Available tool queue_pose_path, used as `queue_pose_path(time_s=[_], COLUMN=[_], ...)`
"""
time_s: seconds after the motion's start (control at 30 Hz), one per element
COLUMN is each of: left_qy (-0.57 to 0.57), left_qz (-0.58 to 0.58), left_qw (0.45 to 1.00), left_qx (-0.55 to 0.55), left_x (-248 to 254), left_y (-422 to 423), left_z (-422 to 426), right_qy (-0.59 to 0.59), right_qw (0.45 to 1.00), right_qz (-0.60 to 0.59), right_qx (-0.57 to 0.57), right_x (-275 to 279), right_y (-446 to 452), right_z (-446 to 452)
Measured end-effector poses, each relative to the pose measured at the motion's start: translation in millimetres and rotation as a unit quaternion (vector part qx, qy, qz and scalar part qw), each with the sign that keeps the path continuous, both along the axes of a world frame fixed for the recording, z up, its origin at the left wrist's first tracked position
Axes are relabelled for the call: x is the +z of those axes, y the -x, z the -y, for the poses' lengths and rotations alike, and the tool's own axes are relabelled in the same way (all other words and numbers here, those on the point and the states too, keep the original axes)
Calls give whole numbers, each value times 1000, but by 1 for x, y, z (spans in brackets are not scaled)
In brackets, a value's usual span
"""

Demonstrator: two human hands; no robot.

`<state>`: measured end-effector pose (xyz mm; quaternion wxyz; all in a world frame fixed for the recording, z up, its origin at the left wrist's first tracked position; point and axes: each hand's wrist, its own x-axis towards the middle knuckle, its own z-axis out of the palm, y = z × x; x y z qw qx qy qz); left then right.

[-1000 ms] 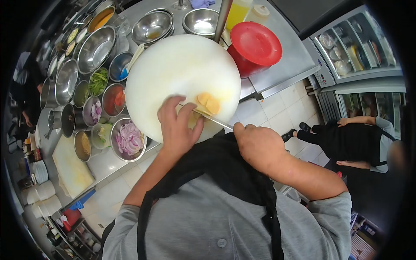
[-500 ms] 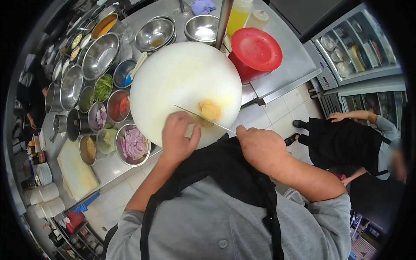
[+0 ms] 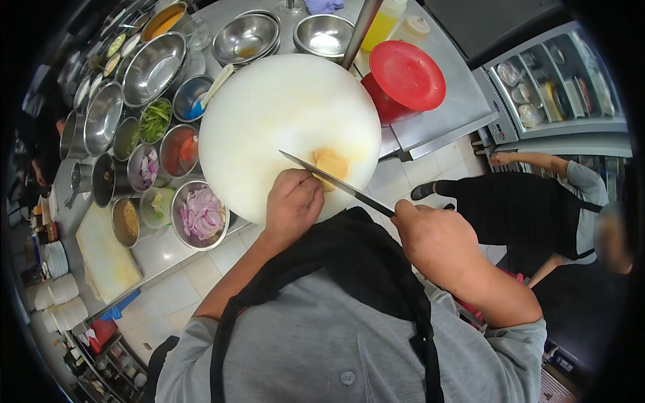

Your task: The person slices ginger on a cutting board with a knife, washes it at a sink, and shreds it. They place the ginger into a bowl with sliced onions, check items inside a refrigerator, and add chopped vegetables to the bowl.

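Note:
My right hand is wrapped round the handle of a knife, whose blade reaches up and left across the round white cutting board. Pale yellow-orange slices lie on the board, just beyond the blade. My left hand rests at the board's near side with its fingers curled together, close to the blade. Whatever lies beneath its fingers is mostly hidden.
Metal bowls stand left, one with sliced onion, another with green strips. A red container stands behind right. Another person is at the right, near a glass-door fridge. A second person is at the far left.
My left hand has curled its fingers, which were spread before. My right hand has moved right and down with the knife, whose blade now shows broader. The person at the right has shifted left.

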<state>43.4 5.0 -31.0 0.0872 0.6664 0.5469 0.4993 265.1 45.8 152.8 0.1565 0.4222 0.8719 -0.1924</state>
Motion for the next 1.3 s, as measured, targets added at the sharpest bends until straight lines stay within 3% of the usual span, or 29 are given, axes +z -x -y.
queue_pose_path(time_s=[0.67, 0.87, 1.03, 1.23, 1.3], left_qy=[-13, -5, -23, -12, 14], left_qz=[1, -7, 13, -2, 38], left_qw=[1000, 1000, 1000, 1000, 996], left_qx=[-16, -12, -17, -4, 80], left_x=[-2, -5, -5, -2, 9], left_y=[4, 5, 4, 2, -1], left_z=[-2, -1, 0, 5, 8], right_qy=[23, 25, 40, 57, 49], right_qw=[999, 999, 998, 997, 998], right_qz=[41, 8, 31, 48, 36], right_qx=[-13, -26, -26, -16, -12], right_x=[-4, -54, -54, -50, -51], right_y=[6, 19, 29, 31, 28], right_z=[-3, -4, 7, 9, 9])
